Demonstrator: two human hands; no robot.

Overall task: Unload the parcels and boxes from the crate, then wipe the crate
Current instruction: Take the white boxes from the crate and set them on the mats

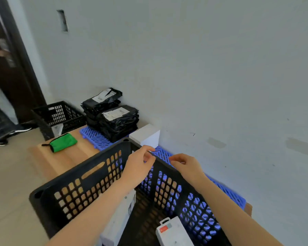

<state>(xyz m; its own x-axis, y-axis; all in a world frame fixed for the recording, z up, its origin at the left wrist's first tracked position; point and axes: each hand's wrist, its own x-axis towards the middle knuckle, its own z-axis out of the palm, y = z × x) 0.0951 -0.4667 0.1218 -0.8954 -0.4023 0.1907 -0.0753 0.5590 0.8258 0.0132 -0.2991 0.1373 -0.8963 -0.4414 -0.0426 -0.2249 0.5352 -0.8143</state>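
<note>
A black lattice crate (89, 181) stands in front of me. Inside it lie two white boxes: one (121, 219) under my left forearm and one with a red label (172, 233) at the bottom. My left hand (139, 166) and my right hand (185, 166) hover over the crate's far rim, fingers loosely curled, holding nothing. Just beyond the rim a white box (146, 135) sits on a blue slatted pallet (94, 137). Two stacks of black plastic parcels (114, 118) rest on the pallet's far end.
A green pouch (62, 142) lies on a wooden board (68, 160) left of the pallet. A second black crate (59, 116) stands by the dark door. The grey wall (203, 68) runs close along the right. Shoes are at the far left.
</note>
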